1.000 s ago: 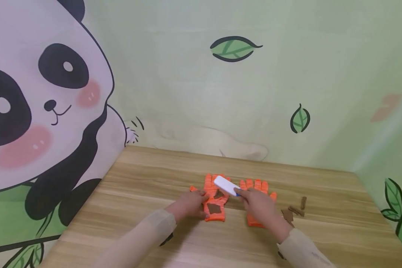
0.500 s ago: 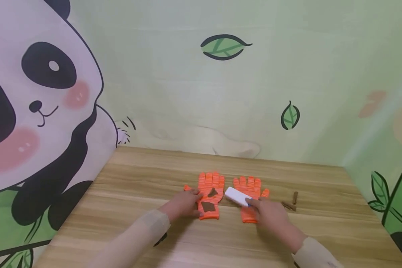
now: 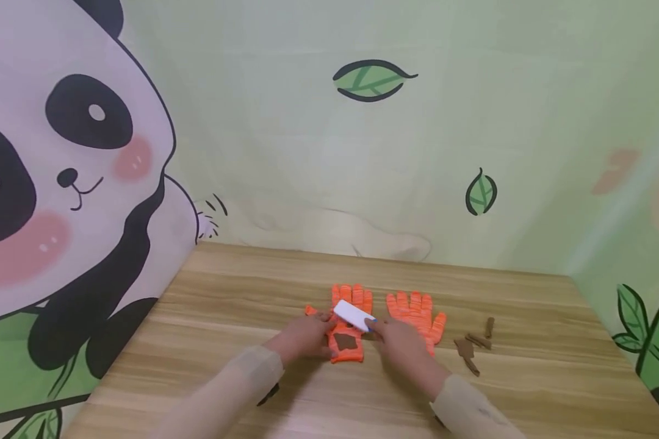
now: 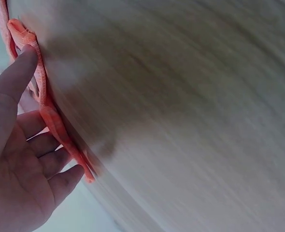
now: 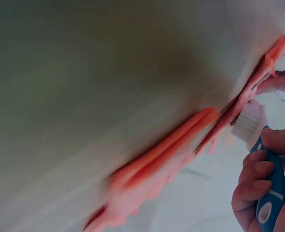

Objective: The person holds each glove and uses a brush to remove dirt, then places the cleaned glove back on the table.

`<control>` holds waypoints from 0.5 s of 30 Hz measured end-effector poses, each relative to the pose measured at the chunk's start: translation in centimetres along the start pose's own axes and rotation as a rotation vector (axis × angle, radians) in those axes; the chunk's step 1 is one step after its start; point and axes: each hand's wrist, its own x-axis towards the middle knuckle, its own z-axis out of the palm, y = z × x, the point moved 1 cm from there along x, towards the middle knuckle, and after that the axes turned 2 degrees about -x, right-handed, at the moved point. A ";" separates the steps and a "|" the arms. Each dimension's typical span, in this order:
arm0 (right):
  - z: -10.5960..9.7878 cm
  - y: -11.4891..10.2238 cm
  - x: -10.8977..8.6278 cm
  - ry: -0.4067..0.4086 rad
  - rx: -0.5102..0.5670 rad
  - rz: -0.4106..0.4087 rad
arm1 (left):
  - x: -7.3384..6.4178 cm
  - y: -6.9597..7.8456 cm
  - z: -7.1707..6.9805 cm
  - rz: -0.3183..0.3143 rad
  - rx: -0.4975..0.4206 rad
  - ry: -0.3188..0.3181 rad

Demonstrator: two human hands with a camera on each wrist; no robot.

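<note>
Two orange knit gloves lie side by side on the wooden table. On the left glove (image 3: 351, 355) there is a brown patch (image 3: 346, 341) near the cuff; the brush mostly covers another above it. My left hand (image 3: 307, 334) rests at this glove's left edge, its thumb and fairly straight fingers (image 4: 63, 186) touching the orange fabric. My right hand (image 3: 401, 344) grips a brush by its blue handle (image 5: 273, 188). The white brush head (image 3: 352, 314) is over the left glove's palm, bristles (image 5: 246, 125) facing down at it. The right glove (image 3: 412, 314) lies flat, partly behind my right hand.
Several brown scraps (image 3: 464, 349) lie on the table (image 3: 538, 341) right of the gloves. A small dark object (image 3: 268, 395) shows beneath my left forearm. A wall cloth (image 3: 285, 152) printed with a panda and leaves rises behind the table.
My right hand swung the brush right, toward the right glove, half a second ago, and has brought it back over the left glove. My left hand stays at the left glove.
</note>
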 end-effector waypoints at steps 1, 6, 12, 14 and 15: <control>-0.1 0.4 -0.8 0.026 -0.017 -0.008 | -0.1 0.0 0.0 -0.002 0.000 -0.001; -0.9 1.5 -2.8 0.075 -0.067 -0.022 | -0.3 -0.1 -0.2 -0.010 -0.048 0.015; -1.7 -0.9 -0.1 0.055 -0.007 -0.036 | -0.2 -0.1 -0.3 0.020 -0.057 0.018; -1.4 -1.5 0.7 0.032 -0.001 -0.038 | 0.0 0.0 -0.2 0.028 -0.075 0.015; -1.2 -1.6 0.9 0.023 -0.003 -0.038 | 0.1 0.0 -0.2 0.029 -0.082 0.013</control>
